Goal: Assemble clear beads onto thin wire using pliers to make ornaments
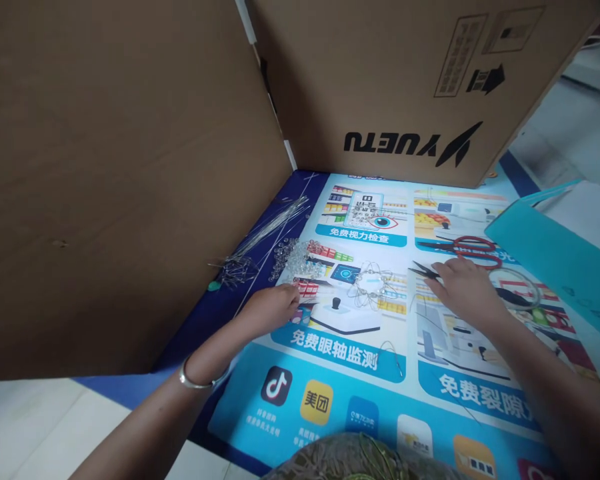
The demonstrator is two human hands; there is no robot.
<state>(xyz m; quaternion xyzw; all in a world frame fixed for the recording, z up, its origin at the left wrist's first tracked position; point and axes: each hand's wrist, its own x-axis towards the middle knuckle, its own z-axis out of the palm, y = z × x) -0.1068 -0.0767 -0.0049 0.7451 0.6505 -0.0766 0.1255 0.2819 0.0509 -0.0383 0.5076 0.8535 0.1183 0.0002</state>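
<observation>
My left hand (276, 308), a metal bangle (193, 380) on its wrist, is closed with fingertips curled under beside a heap of clear beads (300, 259). Whatever those fingers may hold is hidden. Over to the right, my right hand (464, 288) is closed over a pair of dark pliers (427, 271), whose parted jaws point left. Between the hands lies a ring of beads with looped wire petals (371, 283). Red-handled scissors (473, 248) rest just beyond my right hand. A coil of pale wire (533, 290) lies partly behind that hand.
A bundle of thin wires (275, 223) lies along the left cardboard panel (130, 167). Another cardboard panel (405, 80) stands across the back. On the right sits a teal box (565, 247). A bent wire piece (396, 360) lies nearer me on the printed sheet (260, 360).
</observation>
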